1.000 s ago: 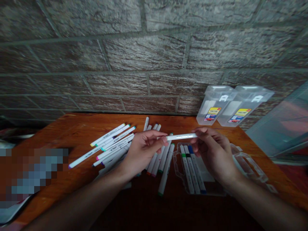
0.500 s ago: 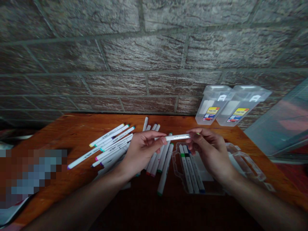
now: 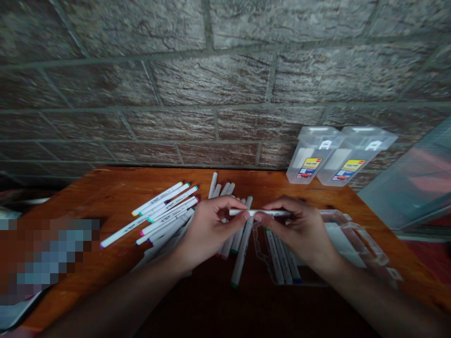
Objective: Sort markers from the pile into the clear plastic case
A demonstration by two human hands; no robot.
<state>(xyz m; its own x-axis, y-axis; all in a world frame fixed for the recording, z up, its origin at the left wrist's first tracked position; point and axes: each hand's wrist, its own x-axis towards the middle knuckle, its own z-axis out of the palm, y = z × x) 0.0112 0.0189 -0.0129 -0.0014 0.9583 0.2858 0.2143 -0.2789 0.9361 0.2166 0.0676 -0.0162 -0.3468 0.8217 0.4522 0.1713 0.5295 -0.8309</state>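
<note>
A white marker [image 3: 252, 213] lies level between my two hands, above the table. My left hand [image 3: 214, 220] pinches it toward its left end between thumb and forefinger. From the other side, the thumb and fingers of my right hand [image 3: 292, 220] close on the marker, covering part of its right end. Below my right hand an open clear plastic case [image 3: 260, 251] holds several white markers [image 3: 278, 256] in a row. Behind and beside my left hand, more white markers with coloured ends [image 3: 165, 202] are spread in loose groups; my hand and forearm hide some.
Two upright translucent marker boxes [image 3: 305, 157] with yellow and blue labels stand at the back right, near the brick wall [image 3: 239, 122]. The wooden table [image 3: 102, 188] runs up to this wall. At the left edge, a blurred-out object [image 3: 49, 263] lies on the table.
Both hands have come slightly lower. My right hand has slid its grip inward along the marker, so the fingertips of both hands now nearly meet near its middle.
</note>
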